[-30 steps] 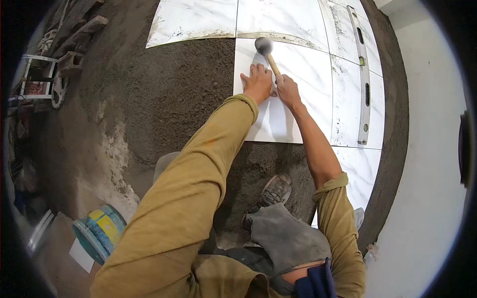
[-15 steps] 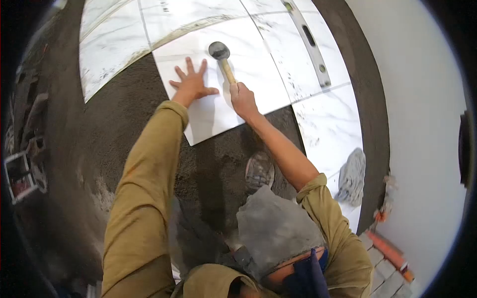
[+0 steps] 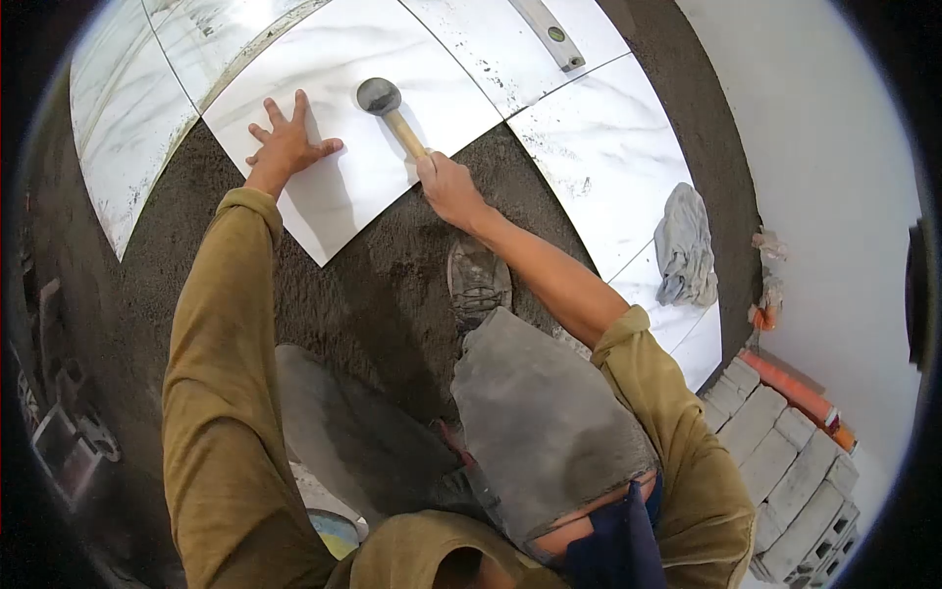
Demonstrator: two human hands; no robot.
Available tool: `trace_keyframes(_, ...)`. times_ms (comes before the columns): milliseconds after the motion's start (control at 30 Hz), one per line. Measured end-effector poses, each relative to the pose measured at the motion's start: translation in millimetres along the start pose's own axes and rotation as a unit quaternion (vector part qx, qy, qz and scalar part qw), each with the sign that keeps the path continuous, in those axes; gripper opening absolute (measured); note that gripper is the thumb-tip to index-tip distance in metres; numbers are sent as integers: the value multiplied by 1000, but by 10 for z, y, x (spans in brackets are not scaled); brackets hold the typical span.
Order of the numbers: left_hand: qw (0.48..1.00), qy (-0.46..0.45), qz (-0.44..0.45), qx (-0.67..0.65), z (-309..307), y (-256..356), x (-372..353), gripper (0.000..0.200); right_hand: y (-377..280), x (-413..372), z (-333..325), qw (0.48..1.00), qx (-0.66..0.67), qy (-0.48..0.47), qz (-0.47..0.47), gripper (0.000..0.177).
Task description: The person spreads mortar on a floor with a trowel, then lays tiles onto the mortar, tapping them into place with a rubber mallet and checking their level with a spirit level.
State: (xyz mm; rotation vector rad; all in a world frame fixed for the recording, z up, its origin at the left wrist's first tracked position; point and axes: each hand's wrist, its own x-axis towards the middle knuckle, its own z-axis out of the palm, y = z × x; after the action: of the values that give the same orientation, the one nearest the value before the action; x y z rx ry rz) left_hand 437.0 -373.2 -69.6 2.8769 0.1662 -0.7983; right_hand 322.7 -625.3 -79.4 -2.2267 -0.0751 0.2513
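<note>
My left hand (image 3: 285,147) lies spread on a white marble-patterned tile (image 3: 329,211), near its left edge. Wrapped round the wooden handle of a mallet (image 3: 379,97) is my right hand (image 3: 452,188). The mallet's round dark head is over the same tile, to the right of my left hand. This tile's near corner points toward me, with dark mortar (image 3: 392,255) bare along its near edges. Other marble-patterned tiles (image 3: 599,147) border it on the far and right sides, some smeared with mortar.
A spirit level (image 3: 549,34) rests on the tiles at the top. On the right-hand tiles lies a crumpled grey cloth (image 3: 685,245). Stacked grey blocks (image 3: 775,442) and an orange-red bar (image 3: 800,393) stand by the white wall (image 3: 834,196). A bucket (image 3: 334,530) shows under my left arm.
The view has turned and shifted, so the tiles and both hands appear farther left. My left hand stays spread on the tile and my right hand keeps hold of the mallet.
</note>
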Motion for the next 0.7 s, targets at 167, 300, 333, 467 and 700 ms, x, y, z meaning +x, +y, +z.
trace_keyframes(167,1000,11,10,-4,6,-38,-9,117,294,-220,100,976,-150,13,-158,26)
trace_keyframes(300,1000,21,-3,6,-3,-40,-23,115,136,-366,-40,998,-42,-37,-10,39)
trace_keyframes(333,1000,27,-3,6,-2,-35,-31,114,157,-428,-32,998,-31,-43,45,40)
trace_keyframes(467,1000,29,-5,4,3,-23,-56,114,194,-445,-91,998,-10,-50,48,45)
trace_keyframes(700,998,55,11,1,91,-72,8,119,254,-502,-49,991,90,-47,90,49)
